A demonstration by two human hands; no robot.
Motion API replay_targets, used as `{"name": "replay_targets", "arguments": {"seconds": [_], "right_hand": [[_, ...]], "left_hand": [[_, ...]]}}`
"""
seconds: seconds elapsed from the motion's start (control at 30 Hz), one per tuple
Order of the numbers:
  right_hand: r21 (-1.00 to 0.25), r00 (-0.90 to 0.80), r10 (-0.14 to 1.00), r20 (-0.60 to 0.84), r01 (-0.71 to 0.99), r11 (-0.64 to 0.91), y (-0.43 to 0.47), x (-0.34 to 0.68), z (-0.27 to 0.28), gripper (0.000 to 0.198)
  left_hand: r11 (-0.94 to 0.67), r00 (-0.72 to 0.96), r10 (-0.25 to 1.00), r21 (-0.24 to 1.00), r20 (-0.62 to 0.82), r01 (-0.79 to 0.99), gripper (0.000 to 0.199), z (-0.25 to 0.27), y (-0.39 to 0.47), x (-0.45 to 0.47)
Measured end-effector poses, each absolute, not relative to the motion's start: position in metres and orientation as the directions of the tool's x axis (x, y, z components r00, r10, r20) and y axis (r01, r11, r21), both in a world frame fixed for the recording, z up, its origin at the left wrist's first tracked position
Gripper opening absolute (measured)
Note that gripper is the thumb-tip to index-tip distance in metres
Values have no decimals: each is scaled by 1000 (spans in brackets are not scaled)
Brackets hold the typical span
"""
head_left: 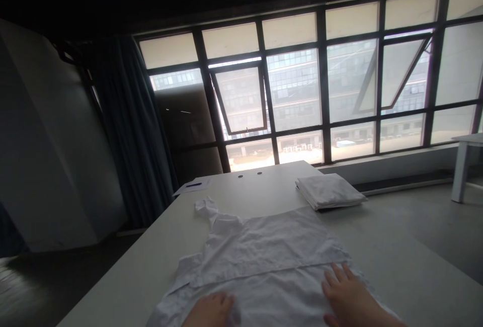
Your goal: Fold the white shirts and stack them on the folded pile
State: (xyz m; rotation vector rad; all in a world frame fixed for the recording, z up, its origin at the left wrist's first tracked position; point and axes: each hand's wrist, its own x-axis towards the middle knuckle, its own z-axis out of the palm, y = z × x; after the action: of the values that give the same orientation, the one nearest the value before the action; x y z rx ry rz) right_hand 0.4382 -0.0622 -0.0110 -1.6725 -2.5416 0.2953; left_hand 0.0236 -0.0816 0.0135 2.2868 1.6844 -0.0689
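Observation:
A white shirt-like garment (271, 244) lies spread over the table, lightly wrinkled, with a long straight edge running across its middle. A crumpled collar or cuff part sticks out at its far left; which one I cannot tell. My right hand (347, 294) rests on the garment's right side, palm down with its fingers spread. On the lower left part of the cloth lies my left hand (211, 309), fingers stretched out and a little blurred, its wrist cut off by the frame's bottom edge. Neither hand visibly pinches the fabric.
A stack of folded white cloth (329, 190) sits on the right part of the white table (158, 241). Papers with a dark blue pen (193, 184) lie at the far left corner. Beyond are a dark curtain (128, 115), windows and another white table (461, 166).

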Motion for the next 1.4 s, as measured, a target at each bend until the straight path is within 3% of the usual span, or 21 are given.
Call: {"name": "replay_targets", "arguments": {"seconds": [0.07, 0.13, 0.2, 0.3, 0.47, 0.63, 0.97, 1.1, 1.17, 1.27, 1.4], "right_hand": [[-242, -470, 880, 64, 848, 471, -56, 408, 5, 50], [-317, -515, 843, 158, 782, 537, -41, 377, 13, 54], [-363, -500, 853, 146, 775, 517, -19, 354, 12, 55], [-335, -393, 918, 45, 860, 385, 17, 346, 2, 55], [-283, -281, 960, -1, 921, 269, 54, 398, -17, 67], [-215, -121, 993, 9, 969, 120, 63, 450, -30, 66], [-168, -156, 986, 54, 972, 163, -3, 470, -48, 70], [-114, -193, 975, 111, 972, 205, -34, 482, -42, 62], [-87, -204, 973, 105, 973, 213, -39, 477, -26, 52], [-148, -244, 962, 123, 954, 260, -31, 449, 1, 43], [-333, -325, 936, 134, 875, 352, -4, 394, 12, 56]], "left_hand": [[-334, 360, 913, 157, -192, 929, 67, 26, -72, 72], [-397, 414, 895, 127, -164, 909, 70, 29, -57, 117], [-434, 453, 877, 140, -161, 890, 72, 23, -37, 151], [-432, 452, 883, 161, -122, 887, 70, 12, -6, 166], [-298, 313, 946, 143, -89, 944, 77, 4, 28, 104], [-114, 119, 992, 89, -51, 989, 77, 0, 30, 18], [-34, 35, 996, 13, -81, 999, 77, -12, -45, 0], [-48, 55, 984, 43, -168, 998, 82, 7, -73, 1], [-71, 76, 989, 45, -128, 996, 73, 19, -71, 6], [-124, 123, 992, 69, 7, 990, 55, 28, -52, 27], [-194, 188, 980, 110, 62, 975, 51, 15, -19, 70]]}}
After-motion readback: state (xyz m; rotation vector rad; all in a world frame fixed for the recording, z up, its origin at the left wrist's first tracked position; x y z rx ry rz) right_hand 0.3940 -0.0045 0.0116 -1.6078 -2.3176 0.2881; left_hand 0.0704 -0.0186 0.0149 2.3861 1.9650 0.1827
